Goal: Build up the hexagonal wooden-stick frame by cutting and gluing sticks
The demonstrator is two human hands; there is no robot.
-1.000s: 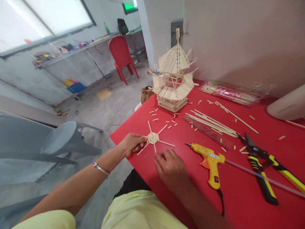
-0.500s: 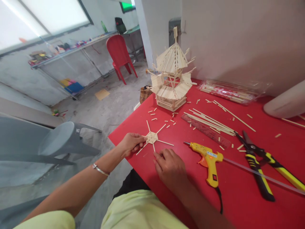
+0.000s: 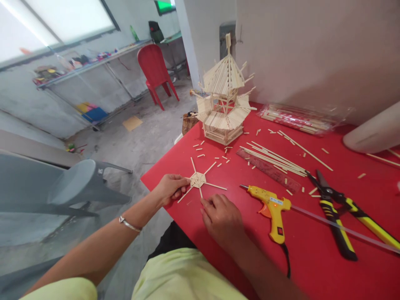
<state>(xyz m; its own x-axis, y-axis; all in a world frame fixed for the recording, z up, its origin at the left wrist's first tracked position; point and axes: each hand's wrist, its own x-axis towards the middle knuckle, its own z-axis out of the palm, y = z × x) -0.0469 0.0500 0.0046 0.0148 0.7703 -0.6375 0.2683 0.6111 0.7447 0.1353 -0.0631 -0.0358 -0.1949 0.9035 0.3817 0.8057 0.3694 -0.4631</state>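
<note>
Left hand pinches the stick web, right hand the tip of its near spoke; I judge light, even pressure against the bench best.

The head camera looks forward and down over a red table.

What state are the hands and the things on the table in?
Left hand: pinching stick star.
Right hand: fingertips at a spoke's end.
Stick star: spokes jutting from centre.
Glue gun: on its side, light lit.
Shears: open.
Stick pagoda: upright.
Ruler: flat, partly under sticks.
Clear packet: lying down.
</note>
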